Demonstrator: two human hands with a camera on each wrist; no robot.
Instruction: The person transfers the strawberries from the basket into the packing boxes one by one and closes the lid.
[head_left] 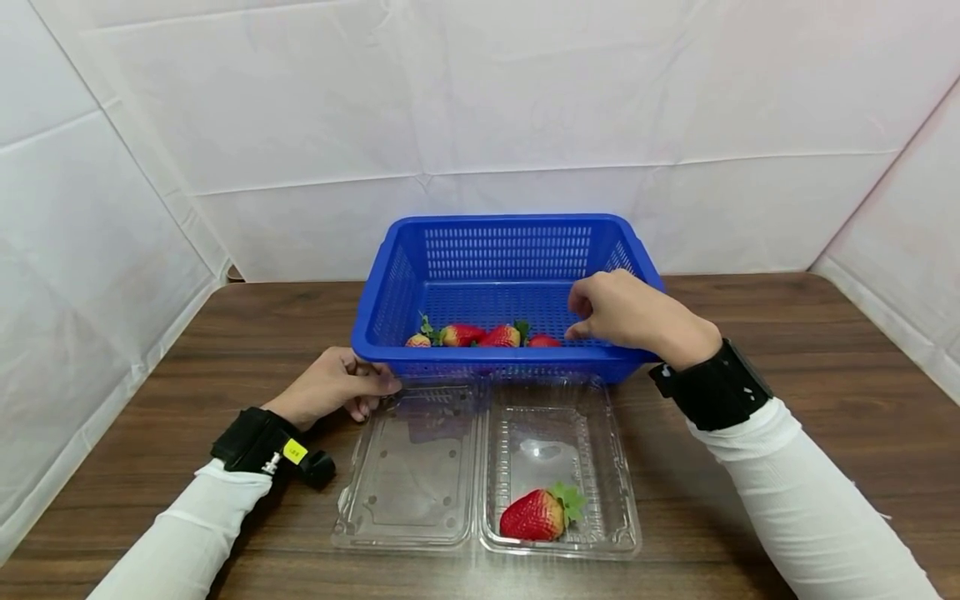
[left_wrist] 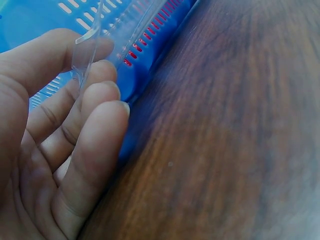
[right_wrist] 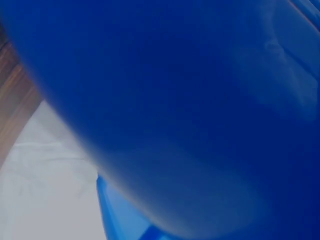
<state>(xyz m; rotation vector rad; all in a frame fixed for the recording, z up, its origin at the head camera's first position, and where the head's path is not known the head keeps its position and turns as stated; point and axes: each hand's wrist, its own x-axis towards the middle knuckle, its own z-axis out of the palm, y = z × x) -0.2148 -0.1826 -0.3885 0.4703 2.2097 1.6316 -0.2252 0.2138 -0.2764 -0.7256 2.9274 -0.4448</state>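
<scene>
The container [head_left: 420, 467] is pinched by the left hand [head_left: 341, 385]; just right of the end strawberry [head_left: 543, 341] in the basket [head_left: 487, 354], the right hand [head_left: 621, 308] is poised unclenched.

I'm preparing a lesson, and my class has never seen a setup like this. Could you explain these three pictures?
There is no robot here: a person works bare-handed. The widest picture comes from a camera on the head; the other two come from one camera on each wrist. On the wooden table stands a blue basket with several strawberries along its near side. In front lies an open clear container, with one strawberry in its right half. The left hand pinches the container's far left corner. The right hand reaches into the basket; I see nothing in its fingers. The right wrist picture shows mostly blurred blue.
</scene>
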